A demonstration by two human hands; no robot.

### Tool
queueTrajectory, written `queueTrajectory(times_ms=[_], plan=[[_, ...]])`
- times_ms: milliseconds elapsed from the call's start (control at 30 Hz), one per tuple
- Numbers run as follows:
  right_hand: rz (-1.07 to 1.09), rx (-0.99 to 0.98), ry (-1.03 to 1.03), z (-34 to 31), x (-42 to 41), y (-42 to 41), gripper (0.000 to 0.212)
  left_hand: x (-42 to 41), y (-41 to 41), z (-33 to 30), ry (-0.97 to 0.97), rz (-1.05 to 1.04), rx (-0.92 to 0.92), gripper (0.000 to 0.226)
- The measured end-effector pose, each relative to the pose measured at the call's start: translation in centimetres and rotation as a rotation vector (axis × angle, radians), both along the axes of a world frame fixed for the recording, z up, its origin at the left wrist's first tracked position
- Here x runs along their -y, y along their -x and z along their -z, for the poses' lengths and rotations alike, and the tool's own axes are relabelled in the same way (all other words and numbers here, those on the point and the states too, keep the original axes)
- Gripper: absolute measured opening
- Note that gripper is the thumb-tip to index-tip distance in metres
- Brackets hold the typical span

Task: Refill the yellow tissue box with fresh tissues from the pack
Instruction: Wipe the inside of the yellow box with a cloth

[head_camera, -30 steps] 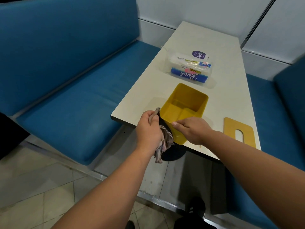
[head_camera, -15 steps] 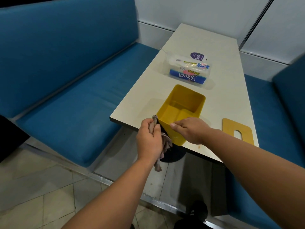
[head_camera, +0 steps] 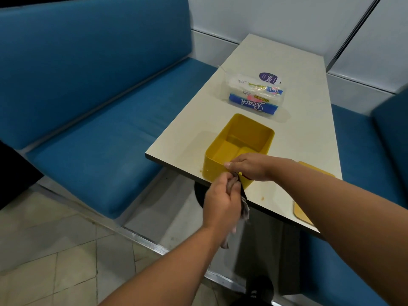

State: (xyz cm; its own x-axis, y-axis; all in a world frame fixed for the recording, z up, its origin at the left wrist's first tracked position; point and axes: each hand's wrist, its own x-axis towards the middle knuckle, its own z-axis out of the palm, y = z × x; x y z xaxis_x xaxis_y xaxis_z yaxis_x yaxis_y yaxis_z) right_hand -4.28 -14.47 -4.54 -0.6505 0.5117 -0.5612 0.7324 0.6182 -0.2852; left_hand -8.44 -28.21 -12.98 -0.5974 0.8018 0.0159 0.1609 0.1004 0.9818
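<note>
The open yellow box [head_camera: 239,149] is gripped at its near rim by the right hand [head_camera: 250,166]; a cloth [head_camera: 244,204] is clenched in the left hand's [head_camera: 220,204] curled fingers.

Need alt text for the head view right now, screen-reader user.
Right hand grips the near rim of the empty yellow tissue box on the table, left hand holds a rag against it; the tissue pack lies beyond.

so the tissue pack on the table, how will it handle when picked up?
The tissue pack probably yields to a squeeze: its clear wrap looks soft and crinkled. Likely light for its size, being stacked paper. The glossy film could be slippery, so a wide grip across the sides seems safest. It lies flat on the table, unlikely to roll.
</note>
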Motion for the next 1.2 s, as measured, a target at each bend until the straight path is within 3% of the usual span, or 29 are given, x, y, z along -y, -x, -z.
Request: queueTrajectory(times_ms=[233, 467, 733, 900, 1067, 1200], plan=[[0.024, -0.003, 0.04, 0.2, -0.5, 0.2, 0.061, -0.6, 1.7, 1.5, 0.051, -0.115, -0.021, 0.008], [-0.006, -0.015, -0.006, 0.3, -0.1, 0.0, 0.061, -0.3, -0.6, 1.2, 0.034, -0.002, -0.097, 0.008], [0.001, -0.016, -0.004, 0.0, 0.3, -0.1, 0.058, -0.7, -1.7, 0.4, -0.041, -0.025, -0.014, 0.004], [0.009, -0.009, -0.021, 0.0, 0.5, -0.2, 0.061, -0.5, -1.6, 2.4, 0.086, -0.073, 0.043, 0.004], [0.003, -0.006, -0.028, 0.1, 0.4, -0.1, 0.061, -0.7, -2.1, 1.7, 0.035, -0.076, 0.038, 0.004], [-0.001, -0.01, -0.034, 0.3, 0.5, -0.2, 0.061, -0.3, -1.7, 3.2, 0.148, -0.052, 0.054, 0.005]])
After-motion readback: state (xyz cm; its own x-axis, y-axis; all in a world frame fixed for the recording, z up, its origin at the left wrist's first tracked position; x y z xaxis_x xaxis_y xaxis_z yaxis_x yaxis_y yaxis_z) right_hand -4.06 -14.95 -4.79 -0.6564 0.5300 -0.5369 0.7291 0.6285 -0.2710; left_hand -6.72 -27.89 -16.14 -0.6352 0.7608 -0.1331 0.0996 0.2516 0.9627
